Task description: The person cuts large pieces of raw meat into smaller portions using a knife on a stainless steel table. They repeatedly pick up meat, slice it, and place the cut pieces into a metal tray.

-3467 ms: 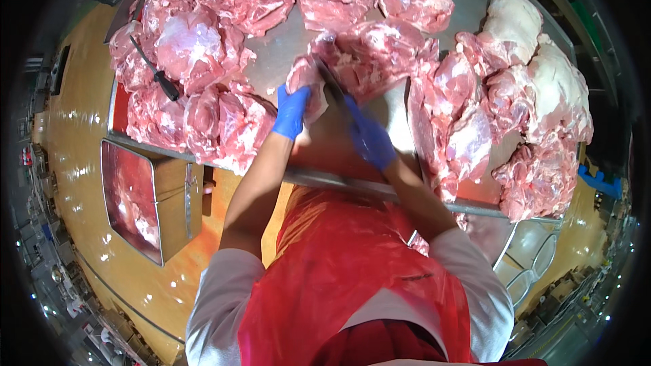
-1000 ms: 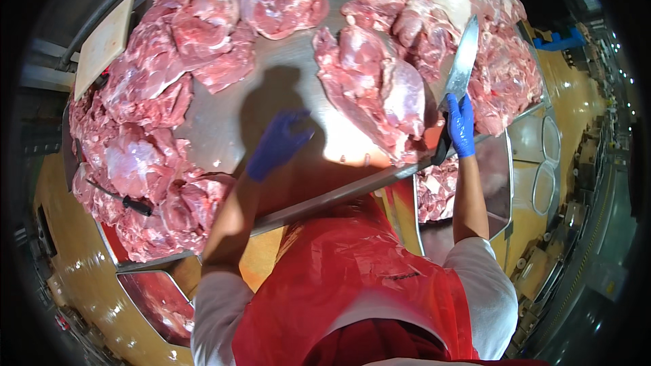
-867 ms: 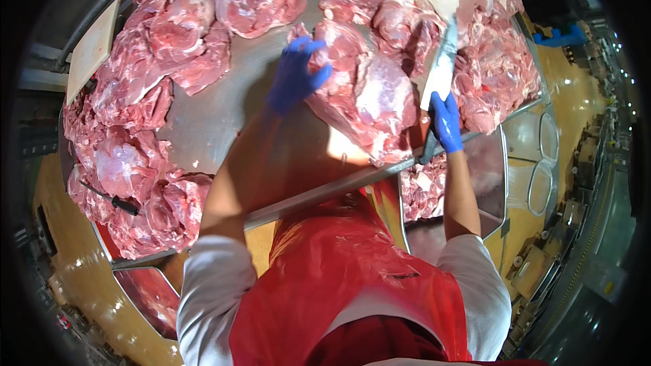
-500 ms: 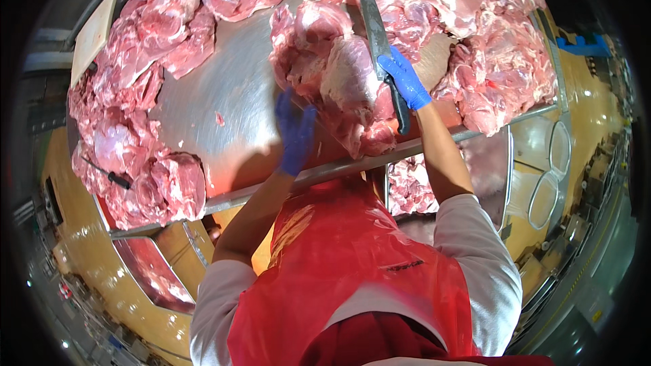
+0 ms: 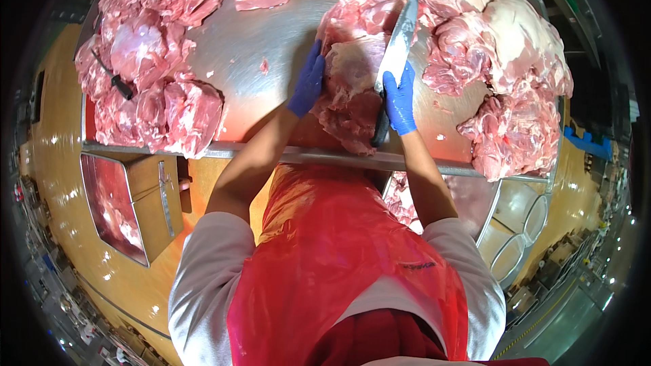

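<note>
On the metal table in front of me lies a large piece of raw meat (image 5: 356, 61), pink with a paler patch on top. My left hand (image 5: 308, 83), in a blue glove, is against its left side with the fingers stretched out and close together. My right hand (image 5: 399, 100), also gloved in blue, holds a knife (image 5: 401, 34) by its black handle along the right side of the meat. The blade points away from me, and part of the grip is hidden by the hand.
Raw meat pieces (image 5: 152, 41) line the table's left and far sides, with a thin black-handled tool (image 5: 122, 87) among them. More meat (image 5: 519, 125), partly pale-skinned, is piled right. Below the table edge (image 5: 325, 156) stand a metal bin (image 5: 112, 207) and clear round containers (image 5: 502, 257).
My left hand has moved up to the meat's side. The piece now lies apart from the right pile, where they were touching. The knife stays in my right hand; the whole view has shifted.
</note>
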Motion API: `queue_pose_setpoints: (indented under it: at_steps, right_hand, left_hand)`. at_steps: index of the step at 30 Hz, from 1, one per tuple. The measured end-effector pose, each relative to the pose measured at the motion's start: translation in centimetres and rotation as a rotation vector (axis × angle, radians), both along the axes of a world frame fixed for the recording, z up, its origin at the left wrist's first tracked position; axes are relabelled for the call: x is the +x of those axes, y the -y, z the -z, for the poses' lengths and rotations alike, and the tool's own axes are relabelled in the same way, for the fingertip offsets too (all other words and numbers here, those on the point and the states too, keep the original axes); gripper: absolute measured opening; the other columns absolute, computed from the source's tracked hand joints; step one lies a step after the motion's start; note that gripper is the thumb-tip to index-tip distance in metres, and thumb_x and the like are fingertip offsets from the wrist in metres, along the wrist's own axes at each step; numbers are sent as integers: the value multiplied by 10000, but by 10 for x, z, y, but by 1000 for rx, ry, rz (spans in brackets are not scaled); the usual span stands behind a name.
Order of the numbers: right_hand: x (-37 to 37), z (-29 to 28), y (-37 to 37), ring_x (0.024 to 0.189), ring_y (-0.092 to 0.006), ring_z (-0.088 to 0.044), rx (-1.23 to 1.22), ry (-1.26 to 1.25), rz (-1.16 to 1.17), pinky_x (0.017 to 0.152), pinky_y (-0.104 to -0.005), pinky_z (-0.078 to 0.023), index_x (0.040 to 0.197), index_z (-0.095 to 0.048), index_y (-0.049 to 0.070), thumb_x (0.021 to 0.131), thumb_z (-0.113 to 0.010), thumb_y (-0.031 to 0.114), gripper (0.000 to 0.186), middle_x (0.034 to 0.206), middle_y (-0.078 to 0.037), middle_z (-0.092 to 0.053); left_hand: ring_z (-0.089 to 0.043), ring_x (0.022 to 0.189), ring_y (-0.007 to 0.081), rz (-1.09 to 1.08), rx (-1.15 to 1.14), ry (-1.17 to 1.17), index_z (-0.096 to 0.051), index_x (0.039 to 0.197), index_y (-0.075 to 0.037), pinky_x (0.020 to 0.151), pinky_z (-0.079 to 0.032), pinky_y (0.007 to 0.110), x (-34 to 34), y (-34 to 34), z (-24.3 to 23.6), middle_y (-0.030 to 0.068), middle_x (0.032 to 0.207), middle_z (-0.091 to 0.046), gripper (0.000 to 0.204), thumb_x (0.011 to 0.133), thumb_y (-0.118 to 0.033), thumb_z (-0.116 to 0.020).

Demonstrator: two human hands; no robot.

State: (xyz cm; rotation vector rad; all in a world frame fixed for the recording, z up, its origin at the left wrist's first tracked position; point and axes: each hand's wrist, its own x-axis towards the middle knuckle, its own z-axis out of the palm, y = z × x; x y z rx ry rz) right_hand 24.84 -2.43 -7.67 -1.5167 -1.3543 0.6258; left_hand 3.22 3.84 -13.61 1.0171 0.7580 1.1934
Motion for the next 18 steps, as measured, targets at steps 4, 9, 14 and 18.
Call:
queue_pose_setpoints:
  at_steps: [4,9,14,18]
  right_hand:
    - [-36,-16,-7,1141,-253,-538,-122,-260,140,1015,-376,-414,1364,-470,-39,988,-565,191,451,1239,-158,-563]
    - [-6,-6,0,1011,-279,-600,-47,-107,118,923,-400,-459,1235,-549,-68,943,-608,126,356,1084,-178,-617]
    - [-41,-69,11,1038,-255,-606,-217,291,-15,911,-395,-464,1226,-546,-55,982,-581,212,364,1077,-196,-611]
    - [-96,-65,29,1119,-272,-585,-345,383,-342,1067,-408,-373,1280,-549,-19,995,-531,190,353,1119,-155,-626]
  left_hand:
    - [-360,1428,279,-71,68,-231,-336,1507,11,1189,-256,376,-26,-2,-5,185,1532,-394,555,1045,-271,-460]
    - [-521,1212,392,-327,175,-916,-511,1318,-51,1035,-403,490,-43,74,-58,210,1269,-561,528,882,-294,-682]
    - [-586,1073,422,-385,134,-1124,-547,1179,-92,883,-476,527,-58,82,-9,208,1122,-605,403,831,-237,-691]
    - [-630,959,437,-219,-79,-1078,-553,1107,-107,797,-503,529,-72,74,-18,210,1007,-655,290,843,-193,-638]
